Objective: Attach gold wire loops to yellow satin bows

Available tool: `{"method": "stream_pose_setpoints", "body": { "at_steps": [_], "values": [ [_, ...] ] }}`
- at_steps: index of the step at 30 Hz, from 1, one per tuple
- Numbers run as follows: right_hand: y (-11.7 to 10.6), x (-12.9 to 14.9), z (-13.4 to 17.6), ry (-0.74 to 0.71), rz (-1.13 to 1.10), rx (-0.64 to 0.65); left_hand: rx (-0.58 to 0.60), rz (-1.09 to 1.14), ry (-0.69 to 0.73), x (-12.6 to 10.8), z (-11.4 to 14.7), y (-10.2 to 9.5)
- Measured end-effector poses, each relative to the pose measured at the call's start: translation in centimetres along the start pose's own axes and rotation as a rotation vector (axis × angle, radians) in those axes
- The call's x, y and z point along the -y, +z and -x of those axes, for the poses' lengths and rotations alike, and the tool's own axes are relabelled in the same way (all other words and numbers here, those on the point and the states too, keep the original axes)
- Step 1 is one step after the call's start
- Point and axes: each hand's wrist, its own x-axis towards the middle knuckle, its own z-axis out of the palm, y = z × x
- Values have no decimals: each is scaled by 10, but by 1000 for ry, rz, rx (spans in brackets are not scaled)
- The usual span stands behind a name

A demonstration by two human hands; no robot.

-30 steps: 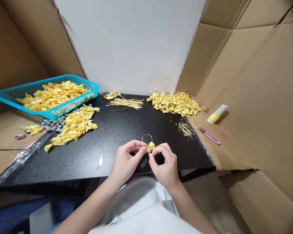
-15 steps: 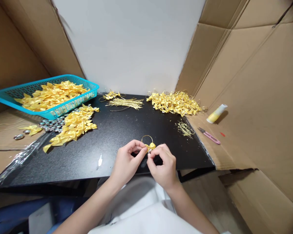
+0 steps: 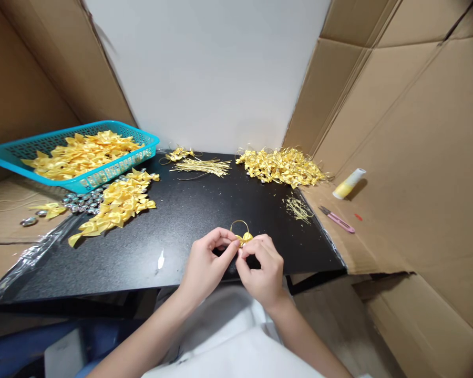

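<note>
1. the left hand pinches a small yellow bow between thumb and forefinger.
2. the right hand has its fingertips closed at the bow's other side; just what they grasp is hidden.
3. the bow is at the near part of the black table, its gold cord loop pointing away.
4. pink snips lie on cardboard, right.

The black table bears yellow bows, gold strands and a yellow-gold heap. Thin clippings lie near its right edge
</note>
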Motion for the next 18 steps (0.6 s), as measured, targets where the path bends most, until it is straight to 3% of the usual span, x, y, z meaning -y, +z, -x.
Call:
{"method": "stream_pose_setpoints", "body": {
  "at_steps": [12, 18],
  "values": [
    [-1, 0, 3, -56, 16, 9, 24, -46, 60, 1, -1, -2],
    [-3, -2, 3, -42, -13, 40, 54, -512, 317, -11, -13, -21]
  ]
}}
